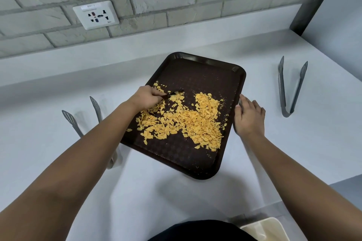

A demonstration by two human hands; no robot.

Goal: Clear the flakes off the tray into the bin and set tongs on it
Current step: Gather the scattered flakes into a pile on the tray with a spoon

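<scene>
My left hand point(146, 99) reaches over the tray point(197, 68), fingers curled round a dark brush point(174, 93) among the flakes point(188, 119). My right hand point(248, 116) rests flat, fingers straight, against the tray's right edge. Tongs point(290, 86) lie on the desk point(58, 123) right of it, the bin point(264, 229) below.

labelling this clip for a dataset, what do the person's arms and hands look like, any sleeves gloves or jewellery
Both forearms are bare, with no sleeves in view up to the frame edge. The left hand and right hand are bare too: no gloves, and no rings, watch or bracelet visible at either wrist. A dark garment shows at the bottom edge, on the torso.
</scene>
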